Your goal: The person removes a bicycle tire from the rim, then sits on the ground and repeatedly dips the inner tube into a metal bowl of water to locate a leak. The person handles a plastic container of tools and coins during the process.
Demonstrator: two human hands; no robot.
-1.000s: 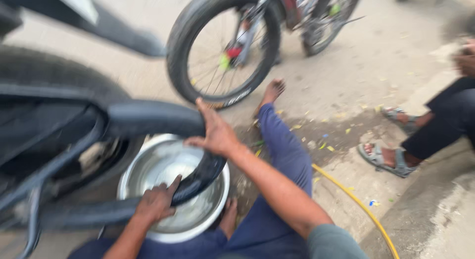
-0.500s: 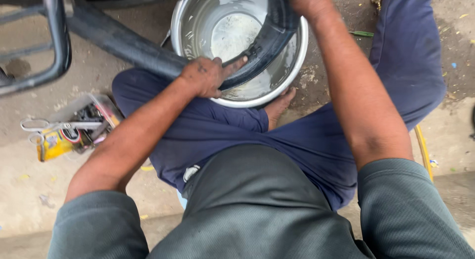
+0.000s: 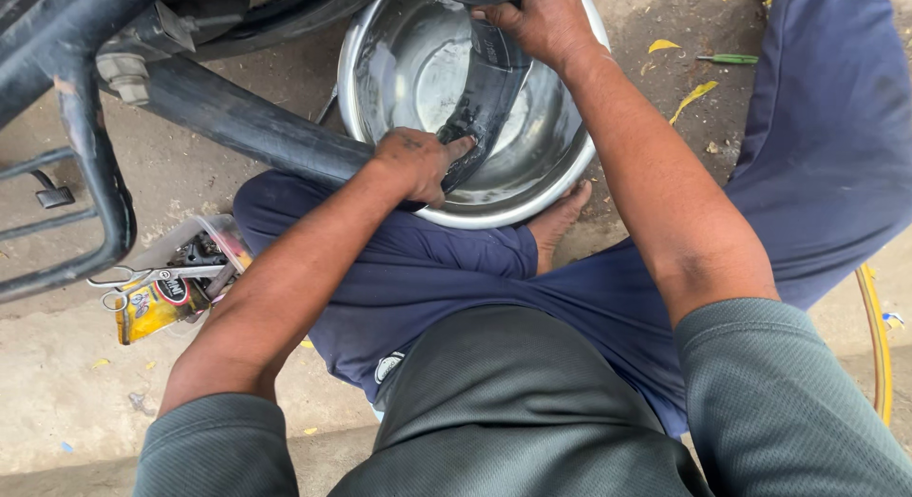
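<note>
Taking the steel basin as our landmark, we see far to its left a black metal frame, and below that a small box of tools with scissors lying across it. Just left of the basin, our left hand is clamped around the black inner tube, fingers pressing it down at the basin's near rim. The tube runs through the bowl, dipping into it. At the basin's far rim, our right hand is closed over the tube's upper part. Right of the basin lie a green screwdriver and, farther off, a yellow hose.
</note>
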